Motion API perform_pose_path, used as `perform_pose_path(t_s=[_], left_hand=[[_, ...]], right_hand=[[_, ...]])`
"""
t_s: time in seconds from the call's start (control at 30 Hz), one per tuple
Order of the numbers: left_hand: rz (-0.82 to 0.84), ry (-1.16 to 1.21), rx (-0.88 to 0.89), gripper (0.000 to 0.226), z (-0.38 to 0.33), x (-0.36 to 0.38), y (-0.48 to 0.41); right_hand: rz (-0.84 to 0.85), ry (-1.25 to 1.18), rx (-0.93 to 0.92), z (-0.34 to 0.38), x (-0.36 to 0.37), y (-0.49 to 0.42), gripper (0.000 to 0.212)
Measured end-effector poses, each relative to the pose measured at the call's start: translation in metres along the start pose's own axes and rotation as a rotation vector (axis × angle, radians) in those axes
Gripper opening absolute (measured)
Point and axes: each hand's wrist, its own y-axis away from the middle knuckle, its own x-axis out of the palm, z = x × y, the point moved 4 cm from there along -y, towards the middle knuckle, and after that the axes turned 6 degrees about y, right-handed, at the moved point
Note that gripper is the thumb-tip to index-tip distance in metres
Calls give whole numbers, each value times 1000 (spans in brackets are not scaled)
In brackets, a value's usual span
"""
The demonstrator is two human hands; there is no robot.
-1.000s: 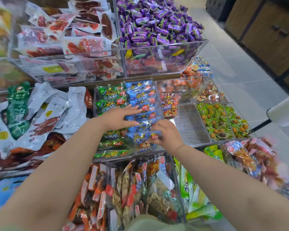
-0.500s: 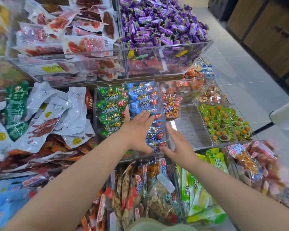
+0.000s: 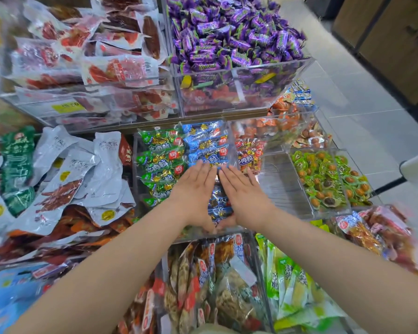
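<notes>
With fingers straight and flat, your left hand (image 3: 195, 189) and right hand (image 3: 244, 192) press the glossy blue crinkly snack packets (image 3: 206, 147) at frame centre, gripping nothing.

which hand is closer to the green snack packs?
Left. The left hand lies flat on the blue packs, right beside the green snack packs; the right hand sits on the blue row's far side.
</notes>
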Motion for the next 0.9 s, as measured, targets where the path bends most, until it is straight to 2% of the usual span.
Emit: perform_pose_path(t_s=[0.13, 0.33, 0.47, 0.57, 0.67, 0.73, 0.77, 0.8, 0.9], left_hand=[[39, 58, -97, 148, 7, 1, -12], [65, 126, -78, 147, 5, 10, -6], [90, 101, -129, 149, 4, 4, -5], [177, 117, -154, 155, 3, -5, -3], [187, 224, -136, 153, 3, -16, 8], [136, 339, -116, 142, 1, -30, 19], [82, 408, -96, 129, -3, -39, 23], [-8, 499, -77, 109, -9, -47, 26], [-419, 817, -55, 44, -44, -63, 35]], right_hand=[[42, 25, -11, -4, -3, -16, 129], [49, -36, -53, -4, 0, -10, 128], [56, -74, -37, -4, 0, -10, 128], [57, -145, -64, -7, -5, -5, 126], [-89, -389, -53, -8, -5, 18, 110], [-280, -671, 87, -14, -5, 42, 85], [-368, -785, 182, -19, -3, 56, 73], [-433, -869, 274, -23, 2, 70, 61], [-512, -1116, 522, -38, 28, 118, 31]])
